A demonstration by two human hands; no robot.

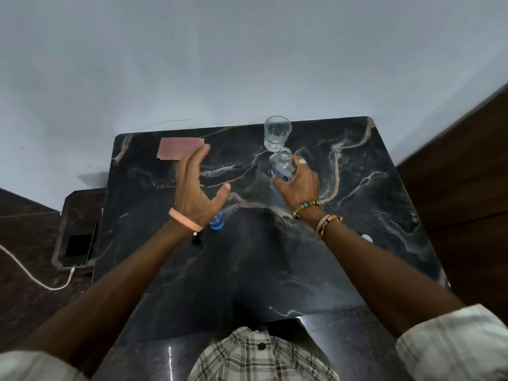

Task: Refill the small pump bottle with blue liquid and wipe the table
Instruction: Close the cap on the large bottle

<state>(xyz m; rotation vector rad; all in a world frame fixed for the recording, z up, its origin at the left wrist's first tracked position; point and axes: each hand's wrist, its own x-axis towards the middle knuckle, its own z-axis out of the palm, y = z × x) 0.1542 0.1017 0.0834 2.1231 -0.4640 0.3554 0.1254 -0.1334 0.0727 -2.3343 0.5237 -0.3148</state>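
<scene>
Right now the clear bottle (pixel 281 164), blue near its base, is tilted in the right hand (pixel 298 185), fingers curled round it, at one o'clock over the marble table (pixel 371 188), just short of the glass (pixel 277 133). The left hand (pixel 194 188) hovers spread at ten o'clock, a pink cloth (pixel 176 151) beyond it at eleven, a small blue container (pixel 217 223) beside its wrist.

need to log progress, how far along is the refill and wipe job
Early. Done: maybe uncapping, a black piece lies beside the small blue bottle. In hand: right hand grips a clear bottle by the glass; left hand open. Left: pouring, then wiping with the pink cloth, lying untouched.
</scene>
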